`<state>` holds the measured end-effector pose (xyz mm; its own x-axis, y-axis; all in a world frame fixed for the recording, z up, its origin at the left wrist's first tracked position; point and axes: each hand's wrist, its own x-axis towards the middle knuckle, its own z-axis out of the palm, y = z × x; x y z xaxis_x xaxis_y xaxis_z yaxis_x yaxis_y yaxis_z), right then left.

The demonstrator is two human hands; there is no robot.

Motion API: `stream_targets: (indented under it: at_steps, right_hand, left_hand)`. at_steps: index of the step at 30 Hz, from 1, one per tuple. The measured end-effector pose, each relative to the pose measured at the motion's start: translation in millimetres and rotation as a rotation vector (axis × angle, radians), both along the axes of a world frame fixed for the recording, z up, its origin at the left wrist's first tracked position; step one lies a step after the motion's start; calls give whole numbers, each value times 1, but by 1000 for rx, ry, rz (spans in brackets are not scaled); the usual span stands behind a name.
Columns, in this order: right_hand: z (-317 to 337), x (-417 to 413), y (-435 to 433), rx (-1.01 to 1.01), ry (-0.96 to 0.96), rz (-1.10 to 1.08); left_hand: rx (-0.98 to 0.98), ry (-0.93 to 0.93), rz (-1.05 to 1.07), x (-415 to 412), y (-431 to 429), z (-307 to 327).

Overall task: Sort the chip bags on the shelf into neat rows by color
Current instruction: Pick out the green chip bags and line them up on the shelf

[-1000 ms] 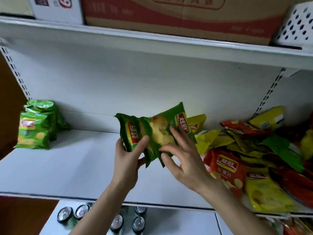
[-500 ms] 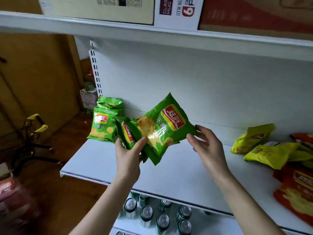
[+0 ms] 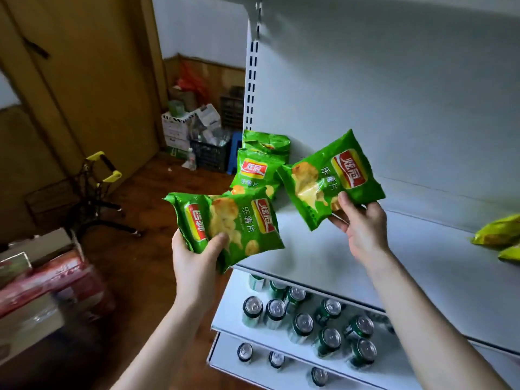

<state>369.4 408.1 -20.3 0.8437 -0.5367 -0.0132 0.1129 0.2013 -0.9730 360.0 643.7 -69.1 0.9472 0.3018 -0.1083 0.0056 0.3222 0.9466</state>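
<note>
My left hand grips two green chip bags stacked together, held out past the shelf's left end. My right hand holds one green chip bag by its lower corner, tilted, above the white shelf. A short row of green chip bags stands upright at the shelf's far left against the back panel. Two yellow-green bags lie at the right edge of the view.
Several green drink cans stand on the lower shelves below. Left of the shelf are a wooden floor, a folded cart with yellow handles, cardboard boxes and crates in the far corner.
The view has swung left. My right hand has taken one green bag off the bundle and lifted it to the right; my left hand keeps the other two.
</note>
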Motion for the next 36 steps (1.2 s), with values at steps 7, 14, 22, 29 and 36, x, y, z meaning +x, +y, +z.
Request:
stream_targets:
  at_steps: [7, 14, 22, 29, 36]
  right_hand:
    - [-9, 72, 27, -501, 124, 117]
    - [-44, 109, 56, -827, 214, 239]
    - [-55, 114, 56, -901, 191, 207]
    - [-50, 108, 52, -917, 188, 146]
    - [-28, 72, 63, -752, 77, -82]
  left_hand:
    - [-39, 55, 131, -12, 46, -10]
    - [-83, 68, 184, -10, 60, -5]
    - [-133, 81, 139, 3, 53, -10]
    - [-165, 86, 69, 21, 54, -9]
    - [-288, 75, -27, 48, 67, -2]
